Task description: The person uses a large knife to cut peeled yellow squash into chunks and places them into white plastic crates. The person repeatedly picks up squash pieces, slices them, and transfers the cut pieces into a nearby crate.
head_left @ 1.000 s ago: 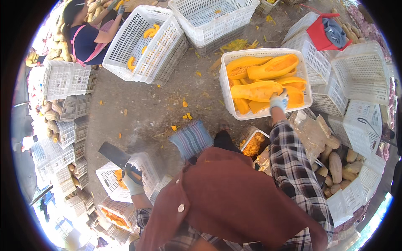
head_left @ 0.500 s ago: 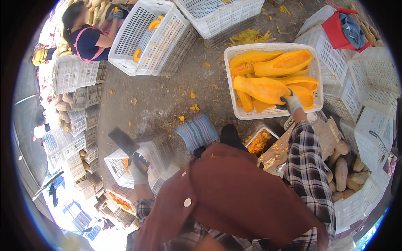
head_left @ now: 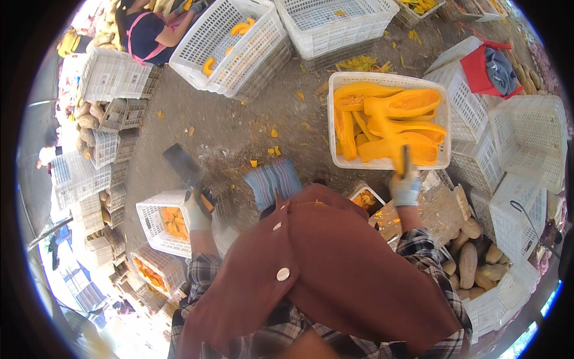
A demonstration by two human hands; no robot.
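My left hand (head_left: pixel 199 209), in a pale glove with dark fingertips, is wrapped round the handle of a cleaver (head_left: pixel 181 164) with a broad dark blade. My right hand (head_left: pixel 405 186), gloved alike, grips a peeled orange squash piece (head_left: pixel 396 142), tilted up and blurred by motion. Behind that piece stands a white crate (head_left: pixel 332 128) holding several long peeled squash halves (head_left: pixel 399 103), some hollowed along the middle. A worn wooden board (head_left: pixel 439 209) lies beside my right forearm. Close to my left hand is a white crate (head_left: pixel 156 246) with cut orange pieces (head_left: pixel 174 222).
Unpeeled squashes (head_left: pixel 468 263) fill a container at right. A striped cushion (head_left: pixel 273 182) lies before my apron. Large white crates (head_left: pixel 230 54) stand ahead, with a co-worker (head_left: pixel 146 36) at far left. A red bag (head_left: pixel 481 72) hangs over crates at right. Scraps litter the floor.
My right hand has drawn back toward me from the crate, lifting a squash piece out of the pile. The left hand keeps hold of the cleaver. The view has shifted slightly.
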